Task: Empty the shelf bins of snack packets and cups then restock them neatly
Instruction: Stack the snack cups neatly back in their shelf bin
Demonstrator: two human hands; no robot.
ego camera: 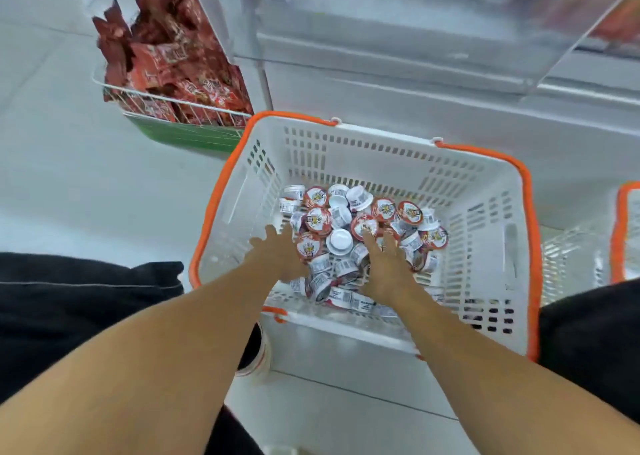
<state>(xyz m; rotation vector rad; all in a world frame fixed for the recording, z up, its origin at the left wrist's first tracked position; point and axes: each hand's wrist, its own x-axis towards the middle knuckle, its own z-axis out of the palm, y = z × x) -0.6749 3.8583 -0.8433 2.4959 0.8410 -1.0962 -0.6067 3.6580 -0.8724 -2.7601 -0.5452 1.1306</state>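
A white shopping basket (346, 149) with an orange rim stands on the floor before me, holding a heap of several small snack cups (360, 226) with red-and-white lids. Both my arms reach down into it. My left hand (280, 253) lies on the left side of the heap, fingers spread and straight against the cups. My right hand (388, 267) lies on the middle of the heap, fingers extended among the cups. Neither hand visibly grips a cup. The clear shelf bins (398, 21) rise behind the basket, with a few cups blurred inside the top one.
A white wire bin (145, 97) full of red snack packets (166, 52) hangs at the upper left beside the shelf. A second orange-rimmed basket (623, 232) shows at the right edge. My dark-clothed knees flank the basket. Pale tiled floor lies to the left.
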